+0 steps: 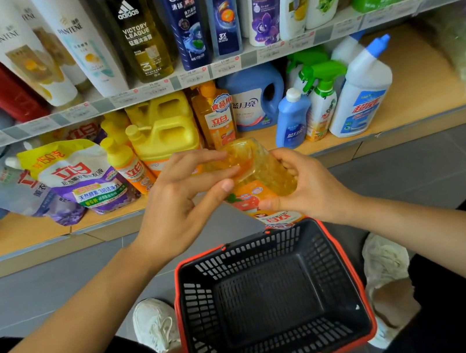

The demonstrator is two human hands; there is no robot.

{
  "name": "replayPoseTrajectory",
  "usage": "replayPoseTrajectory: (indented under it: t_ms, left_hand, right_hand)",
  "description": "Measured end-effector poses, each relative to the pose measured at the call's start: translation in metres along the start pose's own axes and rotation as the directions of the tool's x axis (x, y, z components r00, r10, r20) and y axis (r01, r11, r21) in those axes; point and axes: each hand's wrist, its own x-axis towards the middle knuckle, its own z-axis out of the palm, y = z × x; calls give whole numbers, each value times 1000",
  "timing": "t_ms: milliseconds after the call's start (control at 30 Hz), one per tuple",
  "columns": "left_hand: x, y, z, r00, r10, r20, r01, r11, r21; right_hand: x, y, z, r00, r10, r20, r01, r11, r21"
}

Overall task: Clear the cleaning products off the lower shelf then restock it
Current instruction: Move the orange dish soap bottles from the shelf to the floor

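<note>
I see my left hand and right hand both grasping an orange dish-soap bottle, its label upside down, just above the black basket on the grey tiled floor. Behind it, the wooden lower shelf carries yellow jugs and refill pouches.

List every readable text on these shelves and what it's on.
"PANTENE": white bottle
"adidas VICTORY LEAGUE": amber bottle
"CLEAR": dark blue bottle
"LUX": purple-flowered bottle
"立白": white pouch
"蓝月亮": blue jug
"立白", upside down: held orange bottle
Shelf price tags: too blurred to read.
</note>
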Motion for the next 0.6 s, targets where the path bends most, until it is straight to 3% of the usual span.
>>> replayPoseTrajectory:
  t_ms: [167, 300, 433, 600]
  left_hand:
    - [2, 0, 2, 959, -280, -48, 261, 936, -235]
    - [8, -4, 2, 847, -532, 11, 477, 751, -457]
    - [9, -7, 3, 788, -604, 123, 570, 638, -517]
    - [8, -6, 4, 778, -614, 133, 588, 637, -499]
  right_hand:
    - [1, -3, -2, 999, -28, -20, 28, 1000, -12]
    - [-1, -4, -2, 999, -53, 10, 54, 998, -22]
    - [-4, -5, 1, 996, -87, 36, 88, 996, -27]
    - [-6, -3, 2, 993, -100, 67, 104, 992, -70]
